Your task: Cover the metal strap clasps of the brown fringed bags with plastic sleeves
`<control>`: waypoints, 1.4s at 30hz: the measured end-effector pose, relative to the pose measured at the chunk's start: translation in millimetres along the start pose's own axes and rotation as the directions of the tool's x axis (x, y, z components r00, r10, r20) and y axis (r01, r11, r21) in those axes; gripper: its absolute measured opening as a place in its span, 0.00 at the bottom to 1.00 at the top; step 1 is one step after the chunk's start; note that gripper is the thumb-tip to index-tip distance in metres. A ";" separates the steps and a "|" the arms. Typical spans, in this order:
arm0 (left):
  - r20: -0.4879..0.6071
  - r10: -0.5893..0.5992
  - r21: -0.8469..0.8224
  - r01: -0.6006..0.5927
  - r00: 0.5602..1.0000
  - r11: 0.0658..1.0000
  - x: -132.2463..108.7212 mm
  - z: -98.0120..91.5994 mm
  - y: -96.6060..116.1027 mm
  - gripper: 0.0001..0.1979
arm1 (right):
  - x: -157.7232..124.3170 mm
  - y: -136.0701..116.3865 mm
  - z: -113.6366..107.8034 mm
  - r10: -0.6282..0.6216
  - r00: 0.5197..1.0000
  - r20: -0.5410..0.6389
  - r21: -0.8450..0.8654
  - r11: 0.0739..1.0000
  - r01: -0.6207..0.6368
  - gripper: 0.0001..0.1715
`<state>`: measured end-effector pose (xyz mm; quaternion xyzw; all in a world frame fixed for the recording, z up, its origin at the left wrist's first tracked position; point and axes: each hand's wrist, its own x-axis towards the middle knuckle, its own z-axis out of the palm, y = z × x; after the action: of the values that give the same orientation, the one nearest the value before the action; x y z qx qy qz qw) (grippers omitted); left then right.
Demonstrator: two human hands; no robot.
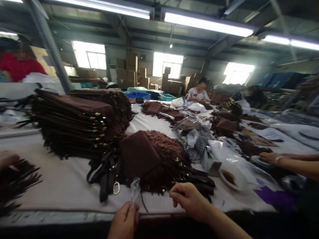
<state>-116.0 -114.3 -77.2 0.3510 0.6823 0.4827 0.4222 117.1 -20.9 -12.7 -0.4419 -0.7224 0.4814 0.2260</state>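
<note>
At the table's front edge my left hand (124, 219) pinches a small clear plastic bag (135, 190), which stands up from between thumb and fingers. To its right, my right hand (187, 200) is raised with the fingers curled in against the thumb; whatever it may hold is too small to make out. Just beyond both hands lies a brown fringed bag (140, 153), flap upward, with gold-coloured fittings on its right side. Dark straps (106, 172) spill off its left side, and an oval metal ring (116, 188) hangs among them.
A tall stack of brown fringed bags (74, 122) stands at the left. Bubble wrap (191, 136), a white bowl (231, 179) and clear plastic sheeting lie to the right. Co-workers' hands show at the left edge and at a roll of tape (261, 162) on the right.
</note>
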 end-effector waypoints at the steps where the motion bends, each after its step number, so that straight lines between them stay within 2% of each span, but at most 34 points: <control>1: -0.007 0.010 0.036 -0.009 1.000 0.999 0.2 -0.7 -3.2 0.22 | 3.6 -10.5 20.2 0.002 0.997 0.080 0.058 0.998 -0.006 0.13; 3: -0.024 0.054 0.133 -0.050 0.998 0.990 -3.0 -4.4 -5.0 0.20 | 13.8 -27.5 55.7 0.024 0.982 0.188 0.121 0.992 -0.048 0.12; 6: -0.056 0.148 0.271 -0.128 0.987 0.954 -12.1 -13.0 -0.7 0.18 | 33.9 -41.4 94.9 0.031 0.970 0.239 0.152 0.986 -0.069 0.12; 11: -0.070 0.286 0.396 -0.236 0.956 0.887 -19.1 -22.3 0.9 0.13 | 60.6 -42.5 130.1 0.157 0.963 0.220 0.072 0.982 -0.176 0.11; 16: -0.060 0.380 0.460 -0.312 0.923 0.831 -18.9 -21.3 -6.5 0.12 | 69.3 -32.4 139.2 0.212 0.966 0.148 -0.049 0.977 -0.207 0.10; 20: -0.141 0.385 0.468 -0.281 0.912 0.838 -21.8 -19.0 -12.4 0.07 | 72.0 -28.2 138.5 0.254 0.957 0.141 -0.070 0.967 -0.246 0.08; 24: -0.179 0.399 0.450 -0.286 0.899 0.846 -24.4 -20.4 -15.8 0.19 | 74.3 -30.2 140.4 0.257 0.956 0.141 -0.091 0.965 -0.246 0.08; 27: -0.137 0.406 0.403 -0.323 0.903 0.856 -25.4 -23.1 -12.0 0.15 | 74.1 -32.6 141.0 0.257 0.960 0.107 -0.134 0.961 -0.242 0.07; 32: -0.102 0.366 0.353 -0.310 0.925 0.883 -23.4 -28.8 -0.4 0.09 | 64.7 -31.3 131.9 0.182 0.972 0.148 -0.143 0.976 -0.161 0.10; 35: -0.079 0.297 0.310 -0.260 0.952 0.915 -18.9 -28.8 1.1 0.08 | 56.7 -25.9 127.4 0.184 0.970 0.160 -0.089 0.981 -0.171 0.12; 37: -0.058 0.174 0.174 -0.161 0.983 0.971 -16.2 -26.0 0.6 0.09 | 52.3 -22.2 127.6 0.197 0.971 0.138 -0.038 0.980 -0.193 0.12; 39: -0.010 -0.017 -0.057 0.016 1.000 0.998 -15.2 -22.4 0.9 0.11 | 48.5 -20.3 129.7 0.213 0.971 0.105 0.009 0.977 -0.215 0.12; 41: 0.094 -0.170 -0.296 0.190 0.981 0.936 -16.3 -20.0 2.6 0.13 | 45.1 -20.4 131.9 0.237 0.969 0.073 0.052 0.969 -0.241 0.11; 42: 0.152 -0.207 -0.396 0.251 0.967 0.883 -17.4 -19.7 3.8 0.13 | 43.5 -20.8 132.8 0.245 0.968 0.062 0.073 0.966 -0.249 0.11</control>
<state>-126.9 -135.8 -66.0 0.1956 0.5786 0.5433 0.5760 -13.5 -52.5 -56.1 -0.5062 -0.6473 0.5461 0.1628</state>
